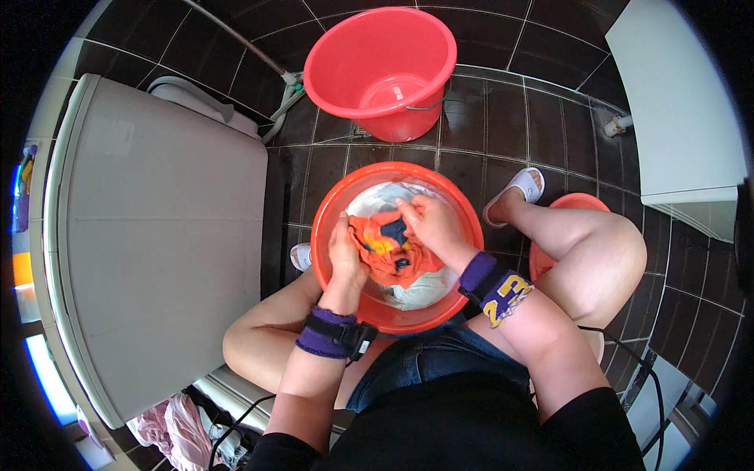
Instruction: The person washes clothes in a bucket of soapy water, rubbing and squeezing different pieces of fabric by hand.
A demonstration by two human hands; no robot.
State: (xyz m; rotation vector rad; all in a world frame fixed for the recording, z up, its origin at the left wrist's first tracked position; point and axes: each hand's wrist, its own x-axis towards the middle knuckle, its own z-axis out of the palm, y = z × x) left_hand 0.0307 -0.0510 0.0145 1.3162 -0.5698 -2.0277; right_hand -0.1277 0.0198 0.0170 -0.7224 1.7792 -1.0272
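Between my knees stands an orange-red plastic basin with whitish cloth and cloudy water in it. An orange garment with dark blue and yellow parts is bunched up over the basin. My left hand grips its left side, thumb and fingers pointing away from me. My right hand has its fingers closed on the upper right part of the same garment. Purple wristbands with black straps sit on both wrists, the right one bearing yellow figures.
Beyond the basin a pink-red bucket with a wire handle stands on dark floor tiles. A large light-grey appliance or cabinet is at the left, a white cabinet at the right. Another red basin is behind my right leg. Clothes lie lower left.
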